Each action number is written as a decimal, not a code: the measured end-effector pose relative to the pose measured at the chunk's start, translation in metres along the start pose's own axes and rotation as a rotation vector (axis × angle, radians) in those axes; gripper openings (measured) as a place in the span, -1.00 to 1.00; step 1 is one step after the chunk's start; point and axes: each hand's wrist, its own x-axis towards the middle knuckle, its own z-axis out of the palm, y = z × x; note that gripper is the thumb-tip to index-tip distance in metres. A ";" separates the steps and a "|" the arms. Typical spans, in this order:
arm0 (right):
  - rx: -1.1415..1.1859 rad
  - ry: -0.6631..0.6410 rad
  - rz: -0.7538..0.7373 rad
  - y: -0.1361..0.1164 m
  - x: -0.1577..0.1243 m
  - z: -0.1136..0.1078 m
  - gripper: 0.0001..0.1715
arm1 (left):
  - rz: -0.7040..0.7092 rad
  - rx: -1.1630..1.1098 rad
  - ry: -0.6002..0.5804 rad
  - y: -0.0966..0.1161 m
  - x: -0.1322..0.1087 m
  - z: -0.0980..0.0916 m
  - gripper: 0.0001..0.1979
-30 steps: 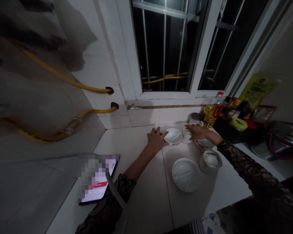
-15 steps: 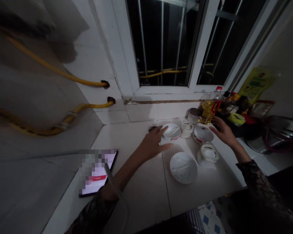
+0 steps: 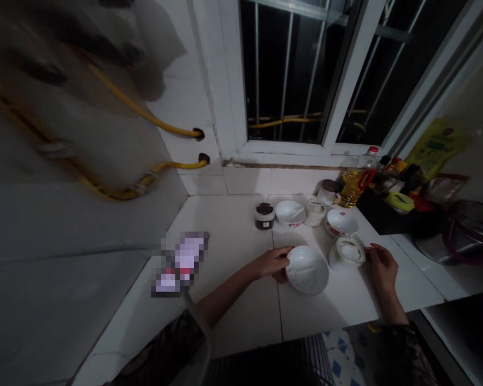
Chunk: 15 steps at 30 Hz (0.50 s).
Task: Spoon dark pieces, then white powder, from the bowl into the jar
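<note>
My left hand (image 3: 271,264) is closed on the left rim of a white bowl (image 3: 308,273), fingers and thumb on either side of it. Inside this bowl lies a white spoon, with a little pale residue around it. On the right, my right hand (image 3: 382,268) has its fingers bent together at the right edge of a white jar (image 3: 342,260) with white contents. Its fingertips meet the jar near the rim. Behind stand a bowl with a spoon (image 3: 290,215), a second white jar (image 3: 315,214) and another patterned bowl (image 3: 342,221).
A dark-lidded jar (image 3: 264,216) stands at the back left of the group. A lidded glass jar (image 3: 328,192), an oil bottle (image 3: 353,185) and several condiment bottles line the back right. A metal pot (image 3: 462,236) is at far right. A blurred-out screen device (image 3: 185,265) lies left, with a cable crossing before it.
My left hand has come down toward me from the back bowl and taken the near bowl's rim. My right hand has moved nearer, from beside the patterned bowl to the white jar. The view has shifted.
</note>
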 end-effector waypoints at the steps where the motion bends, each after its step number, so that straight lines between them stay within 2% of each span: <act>1: -0.017 -0.003 -0.001 -0.002 0.000 0.000 -0.59 | -0.007 -0.016 0.007 0.000 0.000 0.001 -0.39; 4: -0.044 -0.010 -0.010 -0.006 -0.003 -0.002 -0.61 | -0.015 -0.031 0.052 0.002 -0.006 -0.007 -0.35; 6: -0.040 -0.002 -0.014 -0.006 -0.005 -0.003 -0.61 | 0.026 -0.011 0.079 0.006 -0.017 -0.024 -0.36; 8: -0.026 0.014 -0.021 -0.005 -0.007 -0.004 -0.58 | 0.036 0.004 0.092 0.012 -0.034 -0.050 -0.36; 10: -0.013 0.025 -0.033 -0.002 -0.007 -0.004 -0.54 | 0.045 0.051 0.162 0.018 -0.054 -0.081 -0.34; 13: -0.002 0.013 -0.039 0.002 -0.005 -0.004 -0.50 | -0.034 0.081 0.346 0.020 -0.078 -0.129 -0.29; 15: 0.001 0.003 -0.033 0.004 -0.004 -0.003 -0.50 | -0.082 0.070 0.486 0.016 -0.086 -0.156 -0.29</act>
